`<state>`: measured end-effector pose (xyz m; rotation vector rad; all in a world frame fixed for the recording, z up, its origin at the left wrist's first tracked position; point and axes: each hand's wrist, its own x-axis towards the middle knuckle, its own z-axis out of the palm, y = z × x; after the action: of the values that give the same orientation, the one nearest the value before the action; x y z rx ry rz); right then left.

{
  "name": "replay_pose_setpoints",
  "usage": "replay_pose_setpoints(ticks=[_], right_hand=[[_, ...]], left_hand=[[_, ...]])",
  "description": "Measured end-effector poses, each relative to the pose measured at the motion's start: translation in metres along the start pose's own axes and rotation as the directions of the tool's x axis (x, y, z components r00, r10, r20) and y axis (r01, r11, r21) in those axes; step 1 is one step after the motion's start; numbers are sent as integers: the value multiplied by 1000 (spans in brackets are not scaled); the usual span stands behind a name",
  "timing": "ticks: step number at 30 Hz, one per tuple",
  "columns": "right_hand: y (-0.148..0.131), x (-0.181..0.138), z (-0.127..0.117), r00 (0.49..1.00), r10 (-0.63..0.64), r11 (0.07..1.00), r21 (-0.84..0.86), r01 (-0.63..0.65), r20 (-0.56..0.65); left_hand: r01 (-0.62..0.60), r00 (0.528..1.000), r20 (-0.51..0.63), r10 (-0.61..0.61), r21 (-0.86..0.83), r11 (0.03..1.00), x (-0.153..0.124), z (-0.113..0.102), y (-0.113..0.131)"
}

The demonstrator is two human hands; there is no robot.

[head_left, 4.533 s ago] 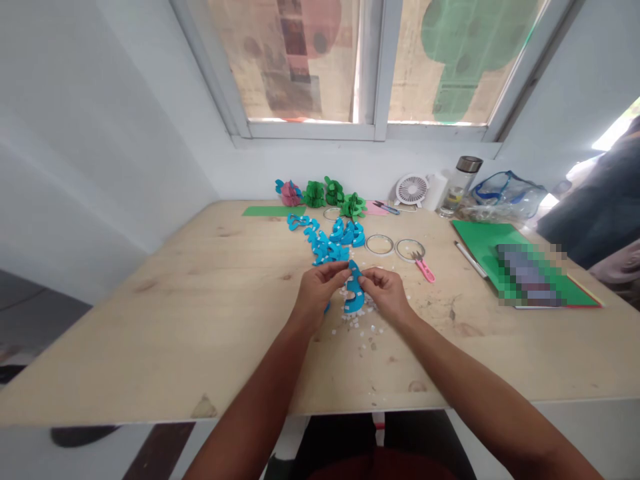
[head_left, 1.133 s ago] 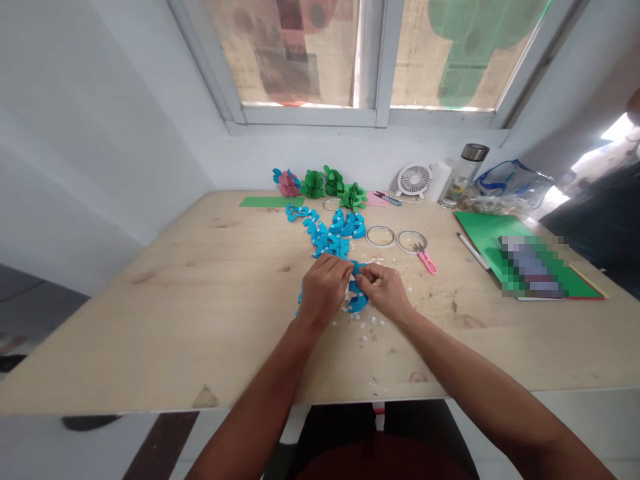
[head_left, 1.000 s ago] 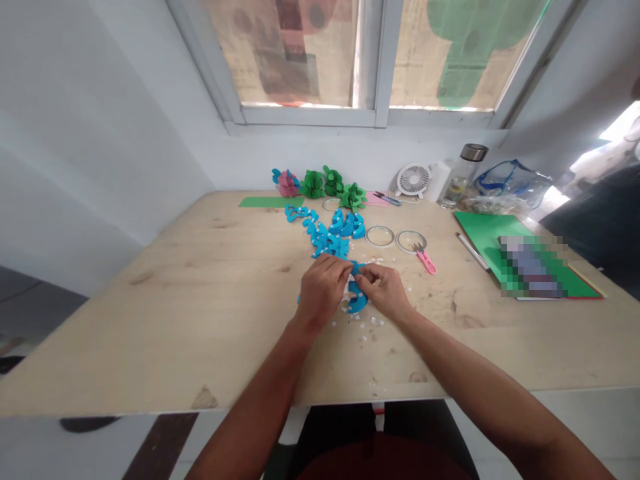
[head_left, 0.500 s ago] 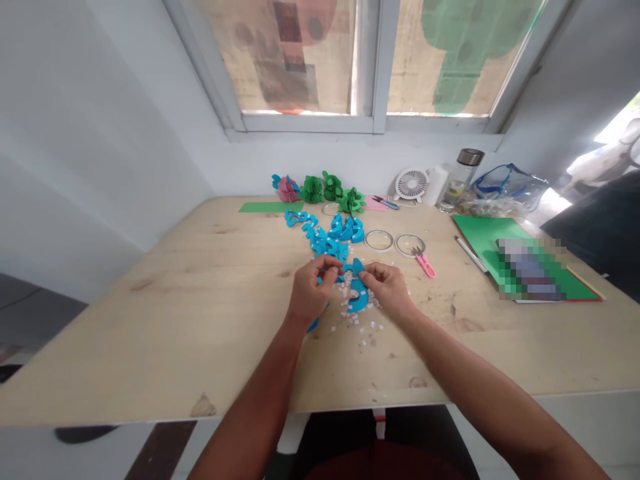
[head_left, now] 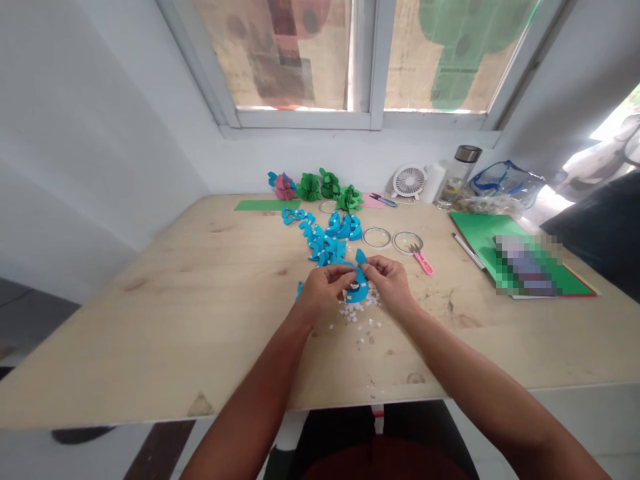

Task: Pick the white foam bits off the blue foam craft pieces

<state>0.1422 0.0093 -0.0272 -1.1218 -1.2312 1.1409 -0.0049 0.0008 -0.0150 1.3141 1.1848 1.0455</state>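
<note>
Spanning the near edge of the wooden table, 2 forearms slant in from 7 and 5 o'clock, taking the blue paper piece as the dial's centre and the window wall as 12. Loose white scraps lie at 6, just short of it. The piece is a curved cut-out with small white squares on it, its long axis running roughly 12 to 6 — pointed tip away, rounded end toward the person. The left hand meets it from 9, thumb and fingers pinched at its upper left; the right hand from 3, fingertips clamped near the tip. Neither is clearly nearer — both touch it, and the lower curve shows between them. Beyond, a heap of blue cut-outs lies toward 11. Toward 1 and 2 sit 2 thin rings, pink snips across the right one. Farthest back, 3 green paper ornaments stand at 11, a white fan at 1.
</note>
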Motion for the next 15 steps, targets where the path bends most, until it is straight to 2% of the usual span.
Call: replay_pose_setpoints(ticks=[2, 6, 9, 15], right_hand=[[0, -1, 1, 1000, -28, 999, -22, 28, 4], [-2, -2, 2, 999, -20, 1000, -2, 20, 40], [-3, -3, 1, 994, -24, 999, 32, 21, 107], [0, -2, -1, 974, -21, 998, -52, 33, 225]], left_hand=[[8, 1000, -17, -9, -41, 999, -1, 3, -1], [-36, 995, -90, 33, -21, 999, -4, 3, 2], [-44, 990, -134, 40, -21, 999, -6, 0, 8], [-29, 982, -186, 16, -72, 997, -5, -4, 10]])
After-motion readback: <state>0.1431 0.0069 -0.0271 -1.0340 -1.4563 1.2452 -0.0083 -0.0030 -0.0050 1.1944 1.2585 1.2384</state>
